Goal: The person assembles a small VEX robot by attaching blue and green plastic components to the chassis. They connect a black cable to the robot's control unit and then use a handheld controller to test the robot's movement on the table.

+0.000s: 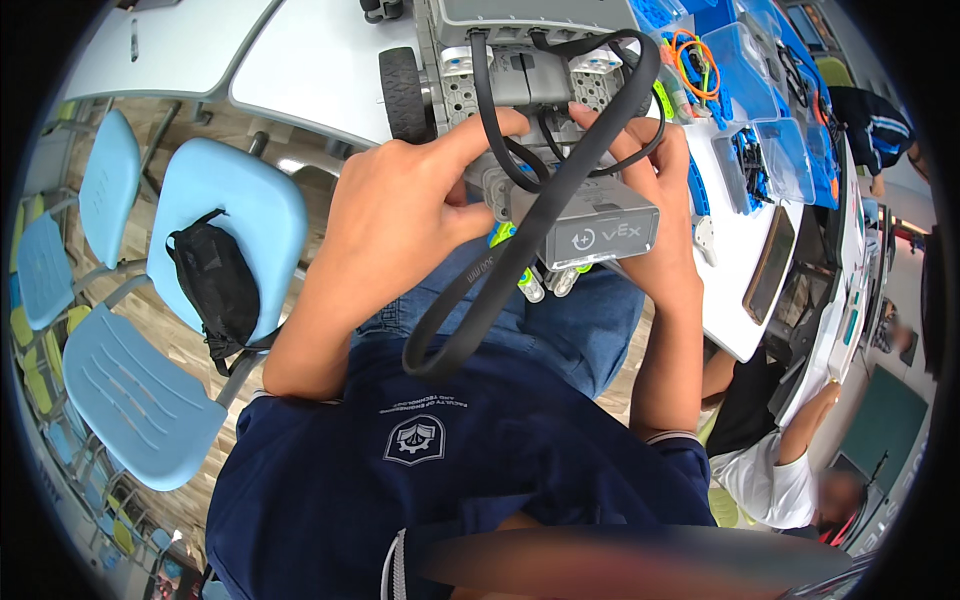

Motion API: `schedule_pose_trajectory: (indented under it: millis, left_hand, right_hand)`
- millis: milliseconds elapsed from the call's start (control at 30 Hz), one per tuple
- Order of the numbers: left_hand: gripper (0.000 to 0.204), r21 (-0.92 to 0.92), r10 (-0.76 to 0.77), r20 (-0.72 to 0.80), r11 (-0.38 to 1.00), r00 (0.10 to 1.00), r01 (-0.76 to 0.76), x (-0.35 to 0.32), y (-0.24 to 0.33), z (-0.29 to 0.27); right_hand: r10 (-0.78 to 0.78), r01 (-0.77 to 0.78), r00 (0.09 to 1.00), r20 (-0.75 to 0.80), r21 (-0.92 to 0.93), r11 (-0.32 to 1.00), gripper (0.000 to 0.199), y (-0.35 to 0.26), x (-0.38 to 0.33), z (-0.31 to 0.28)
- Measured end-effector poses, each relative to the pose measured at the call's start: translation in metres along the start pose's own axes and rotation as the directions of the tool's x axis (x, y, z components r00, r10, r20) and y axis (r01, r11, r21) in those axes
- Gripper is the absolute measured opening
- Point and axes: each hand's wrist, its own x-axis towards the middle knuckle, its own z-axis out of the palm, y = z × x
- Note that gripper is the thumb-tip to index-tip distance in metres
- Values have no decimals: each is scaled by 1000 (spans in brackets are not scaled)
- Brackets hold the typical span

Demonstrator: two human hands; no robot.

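Observation:
A grey toy robot vehicle (462,92) stands at the table's near edge, with a black wheel (402,95) on its left side and a grey control box (545,12) on top. A grey block-shaped motor (610,240) juts out towards me from its front, with green and white pegs (530,285) below. My left hand (400,185) closes on the left side of the motor's mount, index finger and thumb apart around it. My right hand (660,210) grips the motor's right side; some of its fingers are hidden. A flat black cable (545,215) loops from the control box across the motor.
On the right of the white table (725,310) lie a dark phone (769,262) and blue and clear parts trays (735,70). Light blue chairs (225,220) stand at left, one bearing a black bag (215,280). Other people (770,480) are at the right.

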Motion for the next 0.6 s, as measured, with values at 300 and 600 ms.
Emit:
schedule_pose_trajectory:
  millis: [300, 600]
  left_hand:
    - [62, 6, 41, -32, 999, 999, -40, -2, -1, 0]
    - [61, -1, 65, -49, 998, 997, -65, -2, 1, 0]
  right_hand:
    - [-83, 90, 977, 196, -29, 996, 72, 1, 18, -20]
    - [-62, 48, 993, 102, 129, 990, 60, -2, 20, -15]
